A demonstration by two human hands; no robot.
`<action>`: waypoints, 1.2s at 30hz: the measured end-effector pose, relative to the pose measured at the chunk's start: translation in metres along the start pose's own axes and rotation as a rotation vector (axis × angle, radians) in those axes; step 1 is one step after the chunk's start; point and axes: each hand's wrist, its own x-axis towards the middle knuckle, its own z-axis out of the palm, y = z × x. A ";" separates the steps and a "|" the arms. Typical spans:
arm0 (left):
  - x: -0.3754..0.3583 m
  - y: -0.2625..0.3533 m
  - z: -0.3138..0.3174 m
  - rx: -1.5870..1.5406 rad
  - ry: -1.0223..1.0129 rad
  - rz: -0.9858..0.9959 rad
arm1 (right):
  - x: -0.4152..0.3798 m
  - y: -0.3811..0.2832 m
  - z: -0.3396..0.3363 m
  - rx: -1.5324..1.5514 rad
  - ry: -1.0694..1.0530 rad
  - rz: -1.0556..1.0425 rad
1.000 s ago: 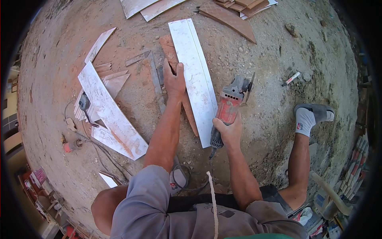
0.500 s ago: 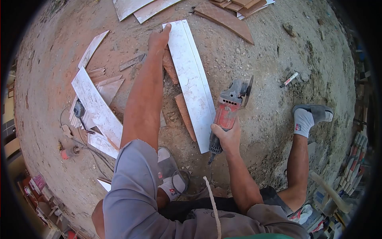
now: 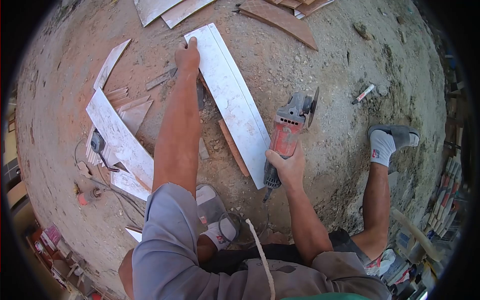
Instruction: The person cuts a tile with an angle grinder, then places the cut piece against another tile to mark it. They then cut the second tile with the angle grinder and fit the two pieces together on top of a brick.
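My left hand [image 3: 188, 56] grips the far end of a long white tile [image 3: 231, 102], which has a thin line along its right side. Under the tile's left edge lies a reddish-brown piece [image 3: 233, 146]. In my right hand [image 3: 288, 167] is a red and grey angle grinder [image 3: 287, 132], held by its body just right of the tile's near end. The grinder's disc [image 3: 313, 106] faces right, away from the tile. Whether the disc is spinning I cannot tell.
White cut tiles [image 3: 120, 135] lie on the left beside a second red tool [image 3: 90, 196] and cables. Brown tiles [image 3: 280, 22] are at the top. A marker [image 3: 363, 93] lies on the dirt at the right, beyond it my shoe [image 3: 395, 136].
The far end of the white tile has swung left with my left hand, so the tile is more slanted. The grinder and my right hand have barely shifted.
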 end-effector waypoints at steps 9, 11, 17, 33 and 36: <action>-0.114 -0.008 -0.023 0.368 0.143 0.177 | 0.003 0.004 -0.010 0.138 0.001 0.002; -0.121 0.000 -0.022 0.528 0.179 0.234 | 0.003 0.006 -0.014 0.169 -0.006 0.023; -0.131 0.077 0.034 1.002 -0.006 0.288 | 0.008 0.008 -0.034 0.112 -0.023 0.067; -0.135 0.078 0.081 1.122 -0.036 -0.143 | 0.016 0.024 -0.063 0.186 0.038 0.132; -0.133 0.078 0.083 1.138 -0.033 -0.156 | 0.019 0.024 -0.065 0.188 0.021 0.140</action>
